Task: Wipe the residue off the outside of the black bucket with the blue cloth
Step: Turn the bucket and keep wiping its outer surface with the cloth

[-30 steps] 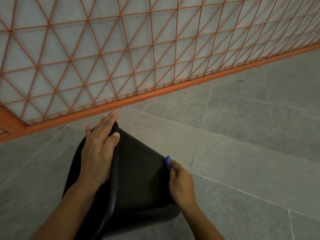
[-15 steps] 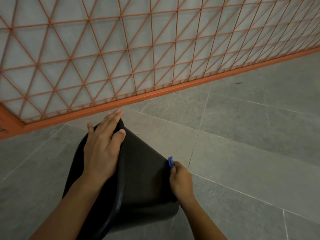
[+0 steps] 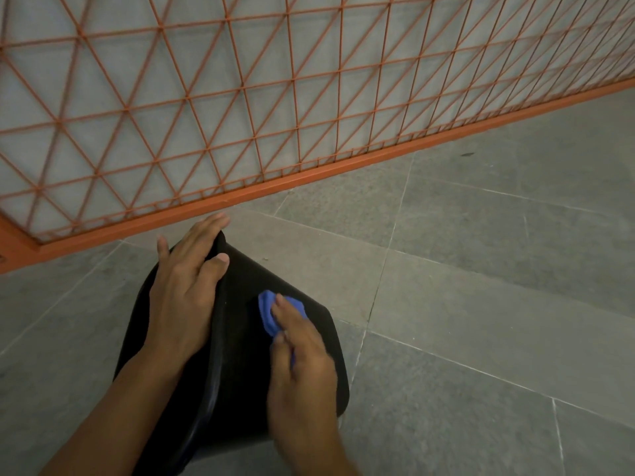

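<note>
A black bucket (image 3: pixel 240 355) lies tilted on its side on the grey floor, its rim toward the left. My left hand (image 3: pixel 185 286) rests over the rim, fingers inside the mouth and thumb on the outer wall. My right hand (image 3: pixel 302 359) presses a bunched blue cloth (image 3: pixel 268 312) against the bucket's outer wall, fingers curled over it. Most of the cloth is hidden under my fingers.
An orange metal lattice fence (image 3: pixel 240 108) with a solid orange base rail (image 3: pixel 309 175) runs across the back, just beyond the bucket. Grey stone floor tiles (image 3: pixel 481 286) stretch to the right and front.
My right hand has moved with the blue cloth from the bucket's right edge up onto the middle of the outer wall. The left hand stays on the rim.
</note>
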Tool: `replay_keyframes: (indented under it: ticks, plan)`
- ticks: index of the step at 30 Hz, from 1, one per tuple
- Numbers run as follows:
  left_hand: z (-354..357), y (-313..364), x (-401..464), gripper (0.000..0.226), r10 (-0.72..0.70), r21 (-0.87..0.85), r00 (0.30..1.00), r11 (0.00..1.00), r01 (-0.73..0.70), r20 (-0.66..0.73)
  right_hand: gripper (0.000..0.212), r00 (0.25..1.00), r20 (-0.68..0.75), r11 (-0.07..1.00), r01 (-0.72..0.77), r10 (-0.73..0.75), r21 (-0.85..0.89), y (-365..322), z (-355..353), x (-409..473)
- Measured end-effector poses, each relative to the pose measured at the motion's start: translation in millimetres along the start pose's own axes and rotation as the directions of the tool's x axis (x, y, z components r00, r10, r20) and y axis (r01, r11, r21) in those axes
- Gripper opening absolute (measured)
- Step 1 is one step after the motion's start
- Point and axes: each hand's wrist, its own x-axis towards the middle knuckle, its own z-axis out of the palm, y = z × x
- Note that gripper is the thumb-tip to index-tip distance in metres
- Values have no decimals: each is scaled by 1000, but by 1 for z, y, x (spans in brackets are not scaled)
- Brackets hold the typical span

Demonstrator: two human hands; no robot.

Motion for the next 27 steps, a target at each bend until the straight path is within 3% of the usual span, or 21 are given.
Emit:
replay_keyframes:
  ticks: [2, 5, 8, 12, 14, 17, 20, 23, 27]
  plan:
    - [-2, -1, -2, 58, -8, -9, 1000, 1000, 8, -18, 38, 998, 43, 998, -41, 43, -49, 14, -9, 26]
    - [3, 5, -4, 61, -15, 2, 999, 1000, 15, -39, 36, 982, -31, 974, -189, 186, -124, 48, -23, 44]
    - [6, 9, -3, 65, -14, 31, 999, 999, 15, -43, 33, 954, -91, 956, -290, 284, -52, 57, -27, 14]
    - [5, 7, -3, 63, -3, 22, 1000, 1000, 3, -19, 33, 998, -28, 998, -51, 51, -25, 22, -10, -27]
    - [6, 7, -3, 59, 1, 11, 1000, 1000, -1, 1, 35, 995, -27, 994, 94, -92, 50, -5, 2, -22]
    - [4, 6, -1, 56, -9, -34, 1000, 999, 9, 20, 39, 980, 35, 976, 190, -195, 104, -21, 6, 11]
    - [4, 7, -3, 57, -11, -43, 1000, 999, 11, 2, 36, 997, 80, 999, 12, -15, 35, 11, -8, 58]
    - [9, 13, -4, 60, -18, -36, 1000, 999, 17, -14, 34, 983, 11, 980, -181, 183, -85, 53, -25, 67]
    - [11, 15, -3, 64, -4, -20, 1000, 1000, 4, -6, 36, 917, -117, 913, -394, 382, -109, 86, -33, 41]
